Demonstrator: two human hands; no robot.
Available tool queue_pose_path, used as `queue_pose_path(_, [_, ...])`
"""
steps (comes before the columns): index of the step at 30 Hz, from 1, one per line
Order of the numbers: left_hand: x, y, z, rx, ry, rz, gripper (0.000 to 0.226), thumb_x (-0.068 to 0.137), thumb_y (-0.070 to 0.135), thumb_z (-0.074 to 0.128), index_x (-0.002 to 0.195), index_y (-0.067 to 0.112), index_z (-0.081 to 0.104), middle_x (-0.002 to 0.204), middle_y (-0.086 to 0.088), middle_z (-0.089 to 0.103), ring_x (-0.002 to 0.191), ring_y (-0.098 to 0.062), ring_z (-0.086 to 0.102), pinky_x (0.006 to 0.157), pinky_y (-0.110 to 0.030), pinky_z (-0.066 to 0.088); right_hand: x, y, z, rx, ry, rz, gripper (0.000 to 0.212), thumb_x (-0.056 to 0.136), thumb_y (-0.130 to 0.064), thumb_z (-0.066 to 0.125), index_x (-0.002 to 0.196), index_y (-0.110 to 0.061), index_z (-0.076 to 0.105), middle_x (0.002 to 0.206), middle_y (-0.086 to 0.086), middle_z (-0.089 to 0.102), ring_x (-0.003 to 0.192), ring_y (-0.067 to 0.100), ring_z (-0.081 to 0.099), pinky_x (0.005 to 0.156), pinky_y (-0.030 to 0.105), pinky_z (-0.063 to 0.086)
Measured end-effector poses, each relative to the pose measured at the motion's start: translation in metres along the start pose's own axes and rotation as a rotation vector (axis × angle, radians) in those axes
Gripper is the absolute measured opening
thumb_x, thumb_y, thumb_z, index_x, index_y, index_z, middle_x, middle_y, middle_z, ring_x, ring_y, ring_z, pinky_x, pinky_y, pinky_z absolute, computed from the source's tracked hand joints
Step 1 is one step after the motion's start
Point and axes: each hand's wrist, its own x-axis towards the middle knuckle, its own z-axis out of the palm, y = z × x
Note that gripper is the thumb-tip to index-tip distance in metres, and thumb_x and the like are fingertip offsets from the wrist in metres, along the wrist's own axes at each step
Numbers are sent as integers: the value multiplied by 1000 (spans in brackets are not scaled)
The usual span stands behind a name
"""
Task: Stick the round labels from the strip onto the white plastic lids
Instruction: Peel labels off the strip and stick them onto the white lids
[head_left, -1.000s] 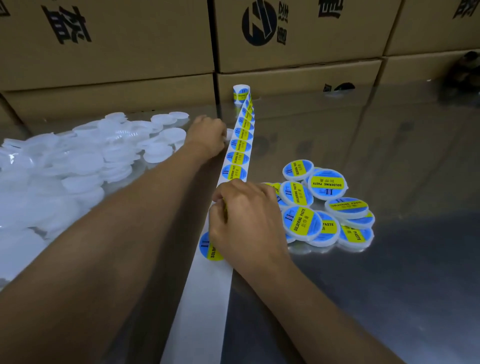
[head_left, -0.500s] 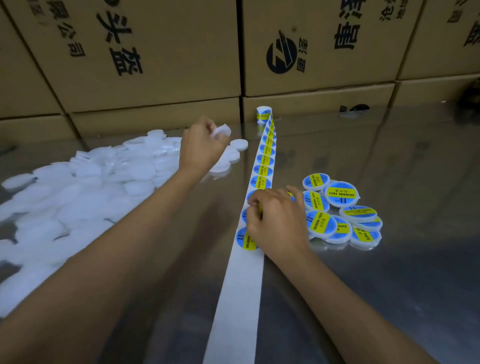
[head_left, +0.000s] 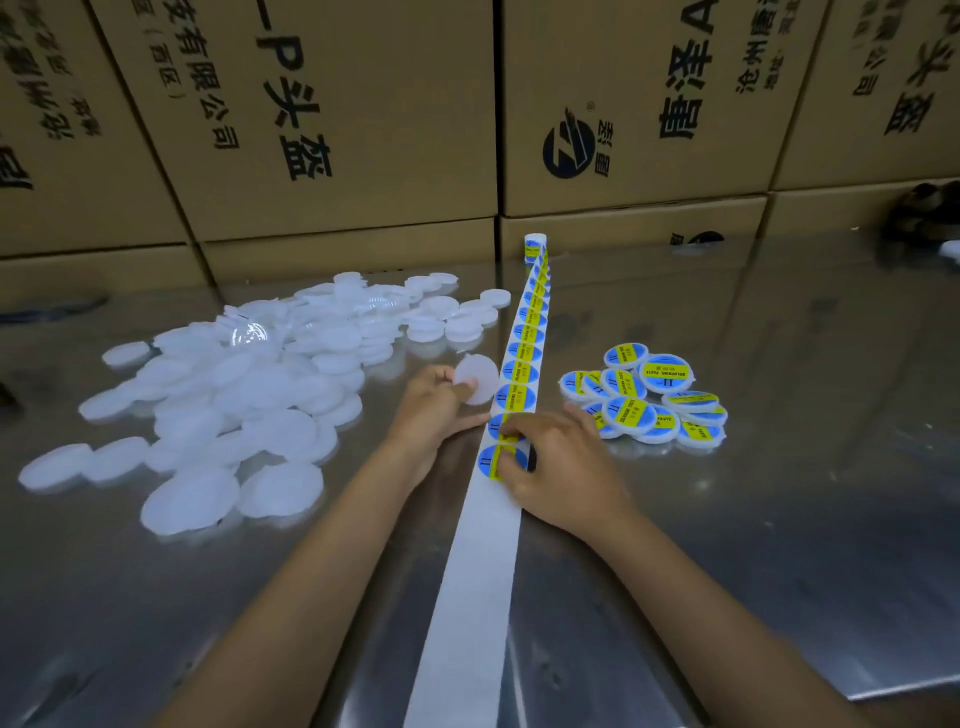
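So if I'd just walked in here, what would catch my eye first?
Probably the long paper strip running up the middle of the shiny table, dotted with blue and yellow stickers. Left of it spreads a big heap of plain white lids; right of it sits a small pile of stickered lids. The left hand holds one bare lid, and the right hand picks at the nearest sticker.
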Motion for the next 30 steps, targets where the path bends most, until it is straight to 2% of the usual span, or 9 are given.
queue_pose_path(5, [-23, -5, -2, 19, -139, 14, 9, 101, 6, 55, 97, 8, 46, 115, -16, 64, 90, -22, 73, 80, -37, 63, -23, -1, -8, 143, -48, 28, 33, 86, -34, 64, 118, -28, 66, 118, -10, 67, 111, 13, 55, 97, 19, 25])
queue_pose_path(8, [-30, -9, -4, 61, -183, 66, 12, 101, 6, 54, 96, 10, 45, 112, -12, 65, 104, -27, 70, 80, -32, 62, -24, -1, -12, 199, -79, 69, 33, 86, -34, 68, 119, -29, 65, 119, -9, 66, 114, 12, 55, 103, 26, 33])
queue_pose_path(12, [-33, -12, -5, 151, -219, 119, 13, 101, 7, 54, 95, 15, 45, 111, -10, 66, 105, -23, 69, 79, -31, 61, -23, -2, -14, 274, -66, 105, 28, 85, -26, 72, 112, -26, 67, 108, -9, 68, 104, 10, 58, 94, 30, 45])
queue_pose_path(16, [-34, -12, -5, 160, -212, 110, 14, 101, 9, 54, 94, 18, 46, 112, -9, 68, 92, -18, 72, 78, -31, 60, -23, -4, -15, 321, -16, 119, 17, 83, -19, 73, 100, -22, 69, 95, -10, 69, 89, 11, 61, 84, 32, 49])
queue_pose_path(19, [-36, -11, -6, 135, -226, 91, 13, 102, 9, 53, 96, 17, 45, 112, -10, 69, 91, -18, 72, 84, -37, 60, -24, -5, -17, 405, 11, 141, 15, 81, -13, 74, 92, -21, 67, 88, -8, 69, 83, 15, 64, 80, 36, 52])
queue_pose_path(23, [-39, -11, -7, 156, -247, 85, 12, 102, 8, 53, 99, 18, 47, 108, -14, 72, 90, -23, 73, 82, -40, 60, -24, -7, -23, 592, 84, 221, 19, 79, -5, 76, 81, -17, 62, 86, -6, 67, 86, 12, 61, 81, 28, 51])
queue_pose_path(27, [-43, -9, -8, 96, -252, 75, 20, 101, 4, 54, 109, 21, 57, 102, -13, 74, 79, -18, 75, 63, -28, 59, -20, -8, -32, 903, 219, 332, 26, 81, 8, 69, 76, -13, 54, 75, -1, 58, 70, 13, 52, 68, 21, 46])
queue_pose_path(30, [-44, -8, -9, 81, -257, 41, 31, 99, 2, 55, 119, 25, 64, 111, -13, 69, 87, -28, 76, 72, -35, 63, -17, -6, -37, 1058, 322, 416, 27, 85, 7, 65, 79, -14, 49, 79, 9, 58, 73, 17, 54, 66, 18, 47])
